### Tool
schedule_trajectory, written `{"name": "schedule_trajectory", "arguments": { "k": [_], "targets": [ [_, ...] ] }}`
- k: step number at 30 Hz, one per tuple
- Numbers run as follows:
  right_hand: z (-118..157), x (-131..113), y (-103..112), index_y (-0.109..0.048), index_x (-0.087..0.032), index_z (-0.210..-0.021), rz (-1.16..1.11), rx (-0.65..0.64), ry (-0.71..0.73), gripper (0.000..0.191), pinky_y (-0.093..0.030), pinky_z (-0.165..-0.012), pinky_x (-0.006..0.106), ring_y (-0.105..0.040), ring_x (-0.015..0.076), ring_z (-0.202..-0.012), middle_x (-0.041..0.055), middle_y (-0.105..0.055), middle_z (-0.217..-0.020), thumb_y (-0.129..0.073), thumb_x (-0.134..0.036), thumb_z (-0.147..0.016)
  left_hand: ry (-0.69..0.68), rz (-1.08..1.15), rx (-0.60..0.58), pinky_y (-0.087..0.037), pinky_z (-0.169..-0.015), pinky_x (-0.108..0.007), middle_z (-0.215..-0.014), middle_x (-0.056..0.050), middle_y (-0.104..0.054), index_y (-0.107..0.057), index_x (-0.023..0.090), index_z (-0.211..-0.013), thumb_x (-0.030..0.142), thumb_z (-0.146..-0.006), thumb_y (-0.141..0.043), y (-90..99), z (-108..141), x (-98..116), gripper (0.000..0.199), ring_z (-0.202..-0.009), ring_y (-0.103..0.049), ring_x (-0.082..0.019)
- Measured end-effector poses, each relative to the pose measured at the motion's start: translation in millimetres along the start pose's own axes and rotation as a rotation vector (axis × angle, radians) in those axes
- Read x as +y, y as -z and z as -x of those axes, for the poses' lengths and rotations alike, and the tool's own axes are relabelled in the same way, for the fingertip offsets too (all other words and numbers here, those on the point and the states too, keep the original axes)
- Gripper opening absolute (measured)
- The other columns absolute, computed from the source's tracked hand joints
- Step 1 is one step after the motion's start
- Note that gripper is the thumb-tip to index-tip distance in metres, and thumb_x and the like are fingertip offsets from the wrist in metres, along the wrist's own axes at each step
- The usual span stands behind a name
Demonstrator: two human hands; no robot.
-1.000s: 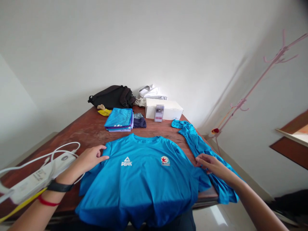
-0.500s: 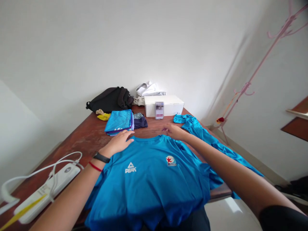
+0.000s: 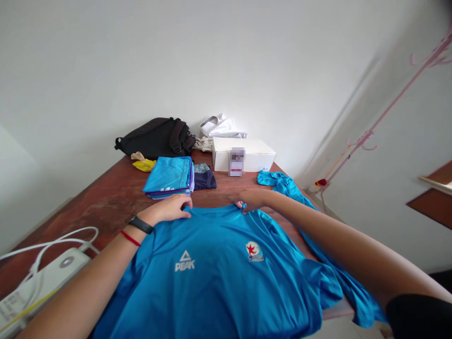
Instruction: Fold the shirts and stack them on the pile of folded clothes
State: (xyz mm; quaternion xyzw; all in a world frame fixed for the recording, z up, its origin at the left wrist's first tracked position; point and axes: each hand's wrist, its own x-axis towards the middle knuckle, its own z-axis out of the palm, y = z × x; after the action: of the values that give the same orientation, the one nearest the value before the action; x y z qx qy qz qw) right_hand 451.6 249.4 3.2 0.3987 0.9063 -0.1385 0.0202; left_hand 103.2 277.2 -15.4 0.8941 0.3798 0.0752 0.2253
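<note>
A blue T-shirt lies front side up at the near edge of the table, with a white PEAK logo on one side of the chest and a round red-star badge on the other. My left hand pinches the shirt at the left end of its collar, thumb and fingers closed on the cloth. At the collar's right end, my right hand grips the fabric between bent fingers. The lower hem runs out of view at the bottom.
Behind my left hand is a stack of folded clothes, beside a dark folded garment. A black backpack and a white box stand at the back. More blue clothing lies right; a power strip with cables sits left.
Both hands have come down onto the collar and closed on it. The view has shifted, so the shirt appears closer and larger.
</note>
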Motion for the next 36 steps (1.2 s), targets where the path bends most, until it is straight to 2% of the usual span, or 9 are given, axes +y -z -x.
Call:
{"name": "schedule_trajectory", "arguments": {
  "k": [5,10,14,18,22,25,28,32,36],
  "targets": [
    [0,-5,6,-0.071,-0.020,-0.088,0.024,-0.084,0.043,0.025,-0.044,-0.070,0.030,-0.062,0.0212,-0.074,0.0031,-0.075,-0.086,-0.059,-0.002,-0.076,0.031,0.115,0.043,-0.044,-0.067,-0.030,-0.085,-0.003,-0.066,-0.062,0.020,-0.091,0.036,-0.076,-0.069,-1.3,7,2,0.023,-0.076,-0.061,-0.021],
    [6,-13,9,-0.074,-0.021,-0.104,0.016,-0.042,0.054,0.045,-0.047,-0.077,0.031,-0.066,0.0232,-0.088,0.0050,-0.076,-0.105,-0.054,0.004,-0.072,0.018,0.169,-0.001,-0.044,-0.066,-0.029,-0.089,-0.002,-0.065,-0.066,0.020,-0.107,0.034,-0.075,-0.070,1.8,13,-1,0.035,-0.075,-0.059,-0.020],
    [10,-13,17,-0.076,-0.022,-0.106,-0.046,-0.031,0.059,0.031,-0.047,-0.074,0.031,-0.066,0.0239,-0.084,0.0060,-0.077,-0.101,-0.061,-0.010,-0.083,-0.022,0.154,-0.052,-0.045,-0.069,-0.029,-0.089,-0.003,-0.066,-0.072,0.023,-0.111,0.032,-0.075,-0.068,2.6,14,-5,0.037,-0.080,-0.061,-0.022],
    [13,-2,23,-0.077,-0.024,-0.109,-0.099,-0.042,-0.014,0.029,-0.047,-0.069,0.030,-0.065,0.0231,-0.076,0.0034,-0.076,-0.089,-0.076,-0.025,-0.080,-0.022,0.136,-0.039,-0.045,-0.067,-0.029,-0.086,-0.003,-0.066,-0.073,0.021,-0.109,0.032,-0.074,-0.069,0.9,15,-5,0.037,-0.079,-0.062,-0.022],
    [13,3,25,-0.075,-0.019,-0.095,-0.102,-0.001,-0.094,0.024,-0.045,-0.065,0.029,-0.064,0.0221,-0.074,0.0052,-0.074,-0.084,-0.075,-0.041,-0.084,-0.016,0.190,0.010,-0.047,-0.073,-0.031,-0.091,-0.005,-0.068,-0.071,0.020,-0.100,0.043,-0.074,-0.073,1.5,16,-2,0.035,-0.083,-0.063,-0.023],
    [11,3,22,-0.070,-0.017,-0.086,-0.107,0.065,-0.125,0.023,-0.042,-0.062,0.028,-0.062,0.0204,-0.072,0.0053,-0.071,-0.080,-0.072,-0.040,-0.086,0.000,0.293,0.013,-0.048,-0.075,-0.032,-0.093,-0.005,-0.069,-0.067,0.019,-0.096,0.048,-0.077,-0.071,2.0,15,-2,0.035,-0.086,-0.064,-0.023],
    [12,4,16,-0.067,-0.016,-0.088,-0.172,0.154,-0.157,0.022,-0.044,-0.065,0.027,-0.062,0.0201,-0.076,0.0047,-0.070,-0.083,-0.075,-0.036,-0.083,-0.014,0.401,0.012,-0.048,-0.074,-0.030,-0.090,-0.003,-0.066,-0.060,0.019,-0.095,0.043,-0.076,-0.073,0.1,14,-5,0.033,-0.084,-0.062,-0.021],
    [16,7,6,-0.068,-0.017,-0.097,-0.330,0.237,-0.194,0.029,-0.049,-0.070,0.028,-0.064,0.0208,-0.082,0.0048,-0.072,-0.089,-0.078,-0.039,-0.081,-0.016,0.473,0.050,-0.049,-0.073,-0.029,-0.091,-0.002,-0.063,-0.057,0.019,-0.109,0.031,-0.072,-0.072,-4.6,12,-8,0.042,-0.082,-0.061,-0.018],
    [20,5,-1,-0.070,-0.017,-0.097,-0.503,0.241,-0.206,0.035,-0.052,-0.070,0.030,-0.067,0.0218,-0.083,0.0053,-0.074,-0.090,-0.077,-0.047,-0.081,0.040,0.507,0.026,-0.051,-0.081,-0.032,-0.103,-0.006,-0.068,-0.059,0.018,-0.122,0.036,-0.070,-0.075,-7.8,11,-12,0.057,-0.095,-0.066,-0.023]
  ]
}}
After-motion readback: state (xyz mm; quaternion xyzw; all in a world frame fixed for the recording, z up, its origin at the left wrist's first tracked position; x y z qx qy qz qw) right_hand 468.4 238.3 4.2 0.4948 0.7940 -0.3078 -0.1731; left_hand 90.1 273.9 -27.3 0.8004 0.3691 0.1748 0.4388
